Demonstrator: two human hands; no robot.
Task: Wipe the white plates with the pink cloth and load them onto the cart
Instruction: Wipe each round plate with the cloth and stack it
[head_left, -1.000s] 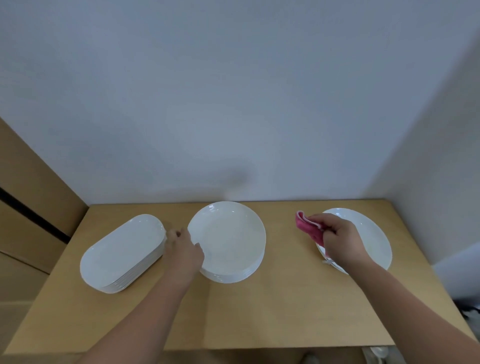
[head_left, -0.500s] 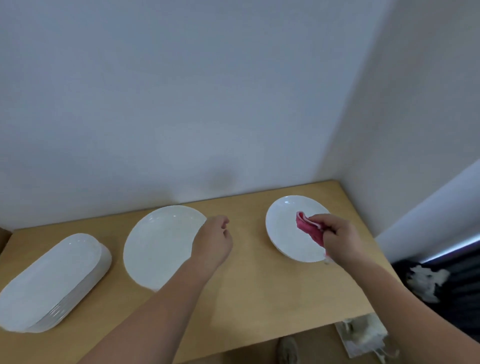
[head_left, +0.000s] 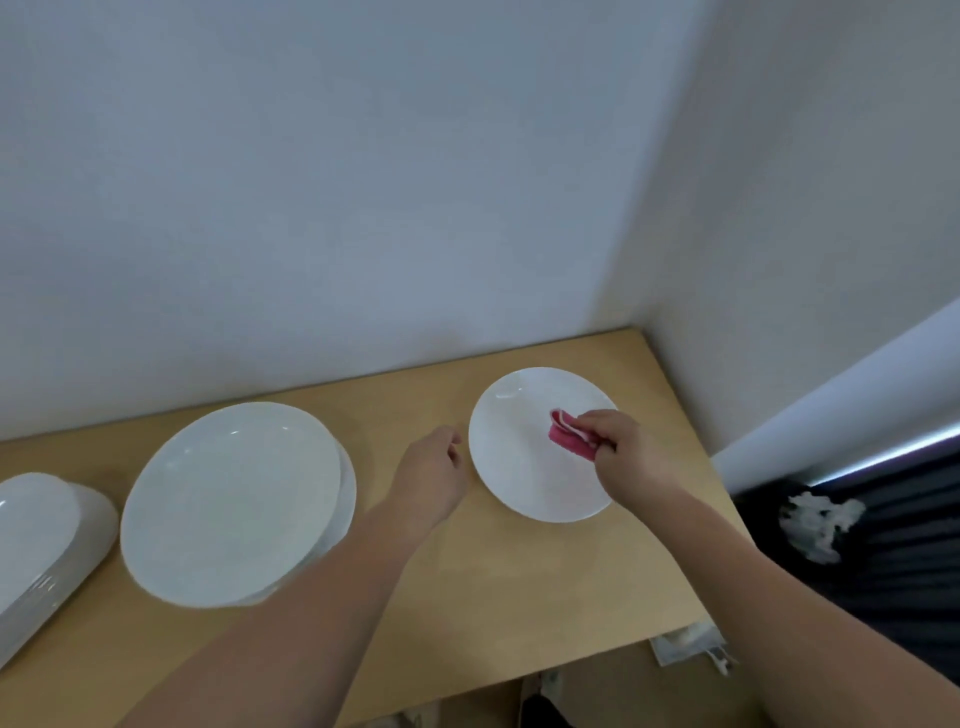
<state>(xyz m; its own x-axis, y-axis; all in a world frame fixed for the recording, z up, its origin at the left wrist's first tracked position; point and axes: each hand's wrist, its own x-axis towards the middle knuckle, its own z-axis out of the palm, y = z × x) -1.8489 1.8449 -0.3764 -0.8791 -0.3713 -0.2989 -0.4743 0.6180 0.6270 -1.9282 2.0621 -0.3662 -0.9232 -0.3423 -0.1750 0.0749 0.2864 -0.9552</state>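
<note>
A round white plate (head_left: 519, 462) lies at the right end of the wooden table (head_left: 519, 587). My right hand (head_left: 631, 452) grips the folded pink cloth (head_left: 569, 435) and holds it over that plate's middle. My left hand (head_left: 434, 475) hovers just left of the plate's rim with loosely curled fingers and holds nothing. A stack of larger round white plates (head_left: 234, 499) sits at the table's centre-left. A stack of oblong white plates (head_left: 36, 530) is cut off by the left edge of the view. No cart is in view.
White walls close the table at the back and the right corner. Past the table's right edge there is a dark surface with a crumpled white object (head_left: 818, 525). A small white packet (head_left: 685, 644) lies below the table's front right corner.
The view has swung to the right. My left hand left the centre stack and moved right, up to the right plate's rim. My right hand kept the cloth over that plate.
</note>
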